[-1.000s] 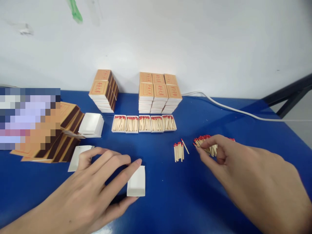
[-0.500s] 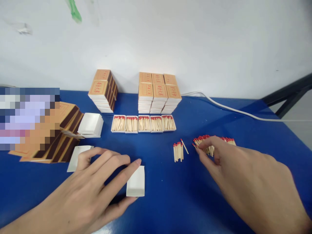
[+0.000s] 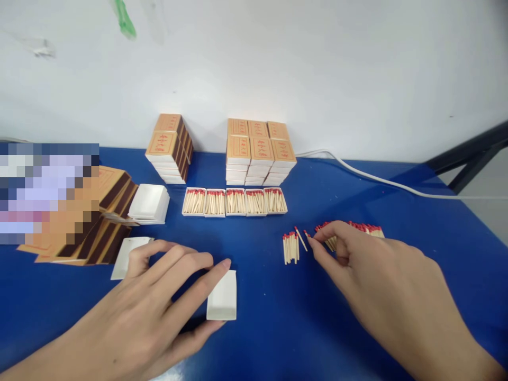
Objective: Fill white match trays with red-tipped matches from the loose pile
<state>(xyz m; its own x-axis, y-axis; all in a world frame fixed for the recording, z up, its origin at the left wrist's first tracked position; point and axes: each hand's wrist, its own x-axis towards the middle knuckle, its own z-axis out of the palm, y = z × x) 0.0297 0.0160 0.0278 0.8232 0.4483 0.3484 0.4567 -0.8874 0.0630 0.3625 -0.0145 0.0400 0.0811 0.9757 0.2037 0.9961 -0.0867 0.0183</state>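
Observation:
Between thumb and index finger, my left hand (image 3: 162, 301) grips an empty white matchbox tray (image 3: 222, 299) by its ends. Under that hand's other fingers lies a second white tray (image 3: 126, 258), partly covered. My right hand (image 3: 381, 286) is closed in a pinch on a single red-tipped match (image 3: 306, 234). Just left of those fingertips is a small row of matches (image 3: 291, 248), with one match (image 3: 300, 239) tilted beside it. Behind the right hand spreads a larger heap of matches (image 3: 367, 228), mostly hidden by the fingers.
Several trays filled with matches (image 3: 235, 202) form a row. Behind them stand stacked matchboxes (image 3: 260, 151) and another stack (image 3: 169, 148). At left are empty trays (image 3: 148, 203) and flat matchbox sleeves (image 3: 107, 211). A white cable (image 3: 369, 177) runs along the blue table (image 3: 270, 338).
My right hand has drawn left from the heap, bringing a match close to the small row. My left hand keeps its hold on the tray.

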